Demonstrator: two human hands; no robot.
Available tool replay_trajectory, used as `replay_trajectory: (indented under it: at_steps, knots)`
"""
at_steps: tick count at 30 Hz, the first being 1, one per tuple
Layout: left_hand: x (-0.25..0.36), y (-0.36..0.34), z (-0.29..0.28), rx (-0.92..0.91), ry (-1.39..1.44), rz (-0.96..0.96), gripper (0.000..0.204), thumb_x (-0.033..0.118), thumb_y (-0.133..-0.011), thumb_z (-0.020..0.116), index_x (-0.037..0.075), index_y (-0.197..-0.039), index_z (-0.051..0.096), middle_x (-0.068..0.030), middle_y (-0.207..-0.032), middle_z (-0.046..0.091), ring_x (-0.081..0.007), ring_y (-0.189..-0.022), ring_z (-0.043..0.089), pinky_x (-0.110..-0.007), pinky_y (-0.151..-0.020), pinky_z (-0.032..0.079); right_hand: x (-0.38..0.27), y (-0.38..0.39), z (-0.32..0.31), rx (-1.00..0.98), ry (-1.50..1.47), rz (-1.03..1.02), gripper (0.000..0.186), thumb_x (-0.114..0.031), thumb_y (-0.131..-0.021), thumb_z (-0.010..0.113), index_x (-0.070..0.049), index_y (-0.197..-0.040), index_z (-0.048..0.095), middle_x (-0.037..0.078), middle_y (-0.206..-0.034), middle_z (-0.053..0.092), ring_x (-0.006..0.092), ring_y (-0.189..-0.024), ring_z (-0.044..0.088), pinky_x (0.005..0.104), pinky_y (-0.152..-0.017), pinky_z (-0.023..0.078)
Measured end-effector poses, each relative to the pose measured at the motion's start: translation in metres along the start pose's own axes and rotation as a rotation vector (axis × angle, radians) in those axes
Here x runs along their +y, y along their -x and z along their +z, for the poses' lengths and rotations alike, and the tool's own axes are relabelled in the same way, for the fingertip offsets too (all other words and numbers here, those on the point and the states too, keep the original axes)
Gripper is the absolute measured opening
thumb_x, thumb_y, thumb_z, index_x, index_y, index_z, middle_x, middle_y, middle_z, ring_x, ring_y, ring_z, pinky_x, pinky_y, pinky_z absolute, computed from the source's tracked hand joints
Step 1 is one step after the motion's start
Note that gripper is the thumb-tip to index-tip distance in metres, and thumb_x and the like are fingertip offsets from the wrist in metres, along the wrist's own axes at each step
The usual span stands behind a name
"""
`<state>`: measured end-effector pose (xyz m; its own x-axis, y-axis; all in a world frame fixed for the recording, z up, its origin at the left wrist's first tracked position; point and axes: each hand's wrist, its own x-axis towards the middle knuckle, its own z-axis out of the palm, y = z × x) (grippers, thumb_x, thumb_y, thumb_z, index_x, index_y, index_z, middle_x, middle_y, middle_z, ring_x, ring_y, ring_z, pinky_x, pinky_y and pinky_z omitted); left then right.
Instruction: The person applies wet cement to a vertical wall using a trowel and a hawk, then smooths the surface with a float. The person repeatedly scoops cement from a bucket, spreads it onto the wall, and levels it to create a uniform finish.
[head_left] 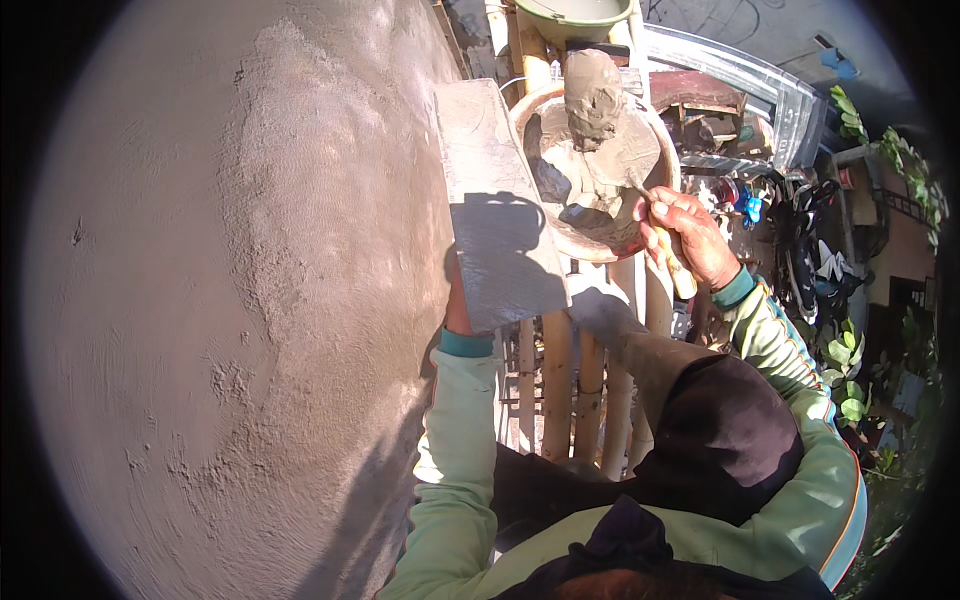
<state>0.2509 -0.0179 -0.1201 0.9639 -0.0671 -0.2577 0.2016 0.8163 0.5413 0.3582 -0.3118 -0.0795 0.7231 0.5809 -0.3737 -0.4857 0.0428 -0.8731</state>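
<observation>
My left hand (458, 305) is under a flat, grey rectangular plasterer's hawk (515, 255), bearing it close beside the wall. Only the wrist and a strip of that hand show; the board covers the fingers. My right hand (692, 235) is closed round the pale handle of a trowel (682, 272). Its thin metal shank points into a round basin (668, 150) of wet grey mortar (640, 155). Mortar hides the blade. A thick mortar lump (593, 95) stands out at the basin's far side. A shadow falls across the hawk.
Rough grey plaster covers the wall (330, 200) on my left. Bamboo poles (557, 385) form the platform below me. Beyond the basin stands a green bucket (575, 12) with greyish liquid. Lower down at the right are mixed clutter and leafy plants (845, 350).
</observation>
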Motion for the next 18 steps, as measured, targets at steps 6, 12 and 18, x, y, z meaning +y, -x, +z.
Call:
replay_trajectory:
  at_steps: [6, 12, 18]
  knots:
    - [-0.054, -0.012, 0.025, -0.104, -0.006, -0.044, 0.037, 0.023, -0.104, 0.053, 0.001, -0.133, 0.057, -0.0151, -0.115, 0.07, -0.0254, -0.096, 0.069, -0.037, -0.081, 0.058, 0.024, -0.032, 0.008, 0.258, 0.449, -0.723, 0.021, -0.012, -0.1, 0.065, 0.0, -0.116, 0.058, 0.004, -0.094, 0.062, 0.0109, -0.074, 0.055, 0.0277, -0.071, 0.049]
    - [-0.065, 0.006, 0.033, -0.096, -0.026, -0.057, 0.039, 0.025, -0.104, 0.051, 0.002, -0.135, 0.055, -0.0152, -0.118, 0.068, -0.0263, -0.1, 0.068, -0.039, -0.085, 0.057, 0.011, -0.043, -0.009, 0.232, 0.856, -1.025, 0.044, -0.007, -0.093, 0.072, -0.002, -0.135, 0.058, 0.017, -0.118, 0.061, 0.033, -0.102, 0.062, 0.0369, -0.089, 0.051]
    - [-0.041, 0.032, 0.017, -0.076, -0.06, -0.053, 0.041, 0.028, -0.105, 0.049, 0.002, -0.137, 0.053, -0.0153, -0.122, 0.067, -0.0271, -0.104, 0.066, -0.04, -0.088, 0.055, 0.009, -0.025, -0.05, 0.273, 1.171, -1.031, 0.037, -0.006, -0.091, 0.068, 0.0, -0.126, 0.06, 0.021, -0.115, 0.062, 0.0424, -0.1, 0.062, 0.043, -0.087, 0.052]
